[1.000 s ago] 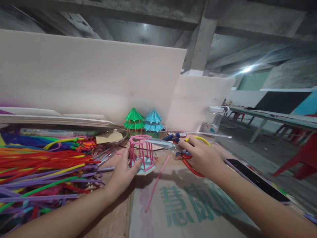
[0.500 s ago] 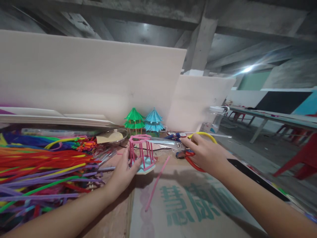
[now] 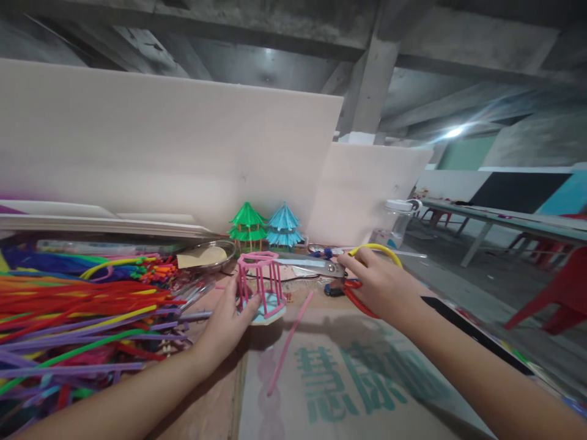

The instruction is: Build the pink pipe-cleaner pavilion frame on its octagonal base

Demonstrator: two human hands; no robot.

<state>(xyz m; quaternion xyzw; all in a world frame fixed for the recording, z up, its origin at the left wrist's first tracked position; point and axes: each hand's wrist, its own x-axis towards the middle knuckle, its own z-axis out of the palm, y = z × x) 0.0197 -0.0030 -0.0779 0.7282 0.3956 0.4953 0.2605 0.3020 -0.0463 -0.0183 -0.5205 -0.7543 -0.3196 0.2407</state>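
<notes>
Here's a pink strip on the cardboard; beyond it the hands are apart, left hand clamped on the pink frame, right hand gripping scissors right by the frame's top, and behind, green and blue model pavilions side by side

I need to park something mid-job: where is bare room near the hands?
Largest: the cardboard, between the pink strip and the right forearm, bare apart from printing and shadow. Narrower: the tabletop between the left forearm and the cardboard's left edge. Crowded: left, under the coloured strips, and the back, around the green model and blue model.
</notes>
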